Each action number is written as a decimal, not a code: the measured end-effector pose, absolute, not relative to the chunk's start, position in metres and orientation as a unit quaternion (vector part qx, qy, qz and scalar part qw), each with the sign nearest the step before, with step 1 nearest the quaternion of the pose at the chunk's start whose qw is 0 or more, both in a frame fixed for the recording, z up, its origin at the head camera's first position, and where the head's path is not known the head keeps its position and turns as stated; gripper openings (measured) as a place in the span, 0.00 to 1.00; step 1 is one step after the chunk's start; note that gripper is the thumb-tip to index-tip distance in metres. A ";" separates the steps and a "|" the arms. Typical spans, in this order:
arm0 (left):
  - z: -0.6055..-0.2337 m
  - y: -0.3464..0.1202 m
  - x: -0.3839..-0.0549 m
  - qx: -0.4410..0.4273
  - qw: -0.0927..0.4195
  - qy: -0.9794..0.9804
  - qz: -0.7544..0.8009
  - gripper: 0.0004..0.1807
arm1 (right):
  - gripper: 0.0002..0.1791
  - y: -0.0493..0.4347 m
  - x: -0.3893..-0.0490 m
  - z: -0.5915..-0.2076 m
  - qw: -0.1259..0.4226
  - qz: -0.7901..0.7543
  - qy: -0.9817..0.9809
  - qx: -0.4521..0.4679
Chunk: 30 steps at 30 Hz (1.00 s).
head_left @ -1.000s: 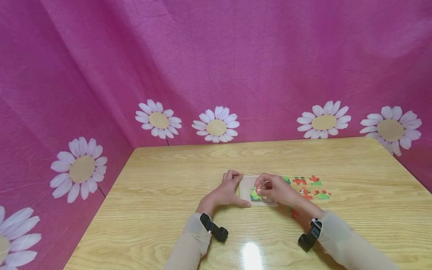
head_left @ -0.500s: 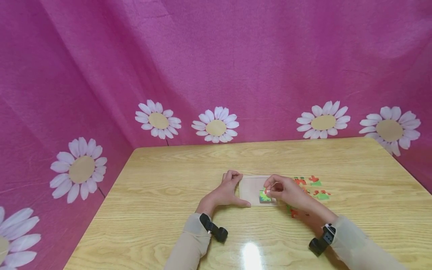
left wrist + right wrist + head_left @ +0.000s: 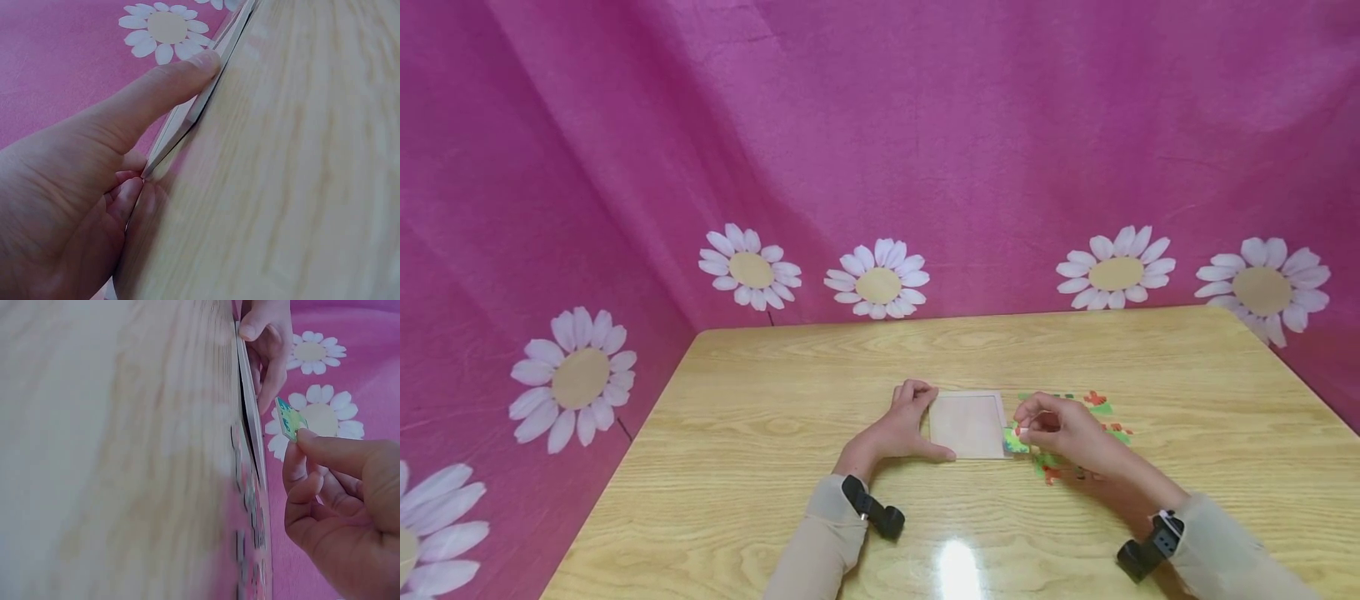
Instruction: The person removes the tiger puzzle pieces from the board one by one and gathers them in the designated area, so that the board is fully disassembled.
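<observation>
A square, pale wooden puzzle tray [image 3: 967,427] with a raised rim lies on the table, its bare floor showing. My left hand [image 3: 902,427] grips the tray's left side, thumb at the near corner and fingers at the far one. In the left wrist view the thumb [image 3: 165,84] presses along the tray's edge [image 3: 194,115]. Just over the tray's right rim, my right hand [image 3: 1063,429] pinches a green and yellow jigsaw piece [image 3: 1015,441] between thumb and fingertips. The right wrist view shows this piece [image 3: 287,419] held up, tilted, clear of the table.
Several loose red and green jigsaw pieces [image 3: 1097,400] lie right of the tray, partly hidden by my right hand and forearm. The wooden table [image 3: 775,392] reaches back to a pink curtain [image 3: 970,167] with daisies. A camera [image 3: 1142,554] is strapped to each wrist.
My right hand has moved rightward with the jigsaw piece, from over the tray's middle to its right rim, uncovering the tray floor. My left hand has stayed in place.
</observation>
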<state>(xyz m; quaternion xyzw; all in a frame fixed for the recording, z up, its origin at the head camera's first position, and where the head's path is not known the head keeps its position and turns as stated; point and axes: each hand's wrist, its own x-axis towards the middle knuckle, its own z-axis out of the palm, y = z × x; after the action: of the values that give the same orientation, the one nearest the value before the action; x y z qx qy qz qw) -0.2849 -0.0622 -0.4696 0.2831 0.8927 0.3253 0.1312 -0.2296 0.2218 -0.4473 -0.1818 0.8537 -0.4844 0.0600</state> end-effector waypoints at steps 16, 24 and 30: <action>-0.468 -0.063 -0.284 0.280 0.132 0.893 0.328 0.56 | 0.09 0.250 -0.219 -0.449 0.053 -0.467 0.864 -0.181; -0.469 -0.063 -0.284 0.279 0.133 0.893 0.327 0.57 | 0.09 0.260 -0.213 -0.449 0.032 -0.449 0.875 -0.177; -0.469 -0.063 -0.285 0.278 0.133 0.893 0.328 0.57 | 0.08 0.271 -0.208 -0.451 0.022 -0.446 0.879 -0.169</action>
<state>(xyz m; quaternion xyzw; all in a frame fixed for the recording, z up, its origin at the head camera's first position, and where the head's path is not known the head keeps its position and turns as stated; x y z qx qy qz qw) -0.2847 -0.0625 -0.4688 0.2778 0.8932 0.3277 0.1327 -0.2081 0.2711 -0.4511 -0.1691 0.8788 -0.4457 0.0220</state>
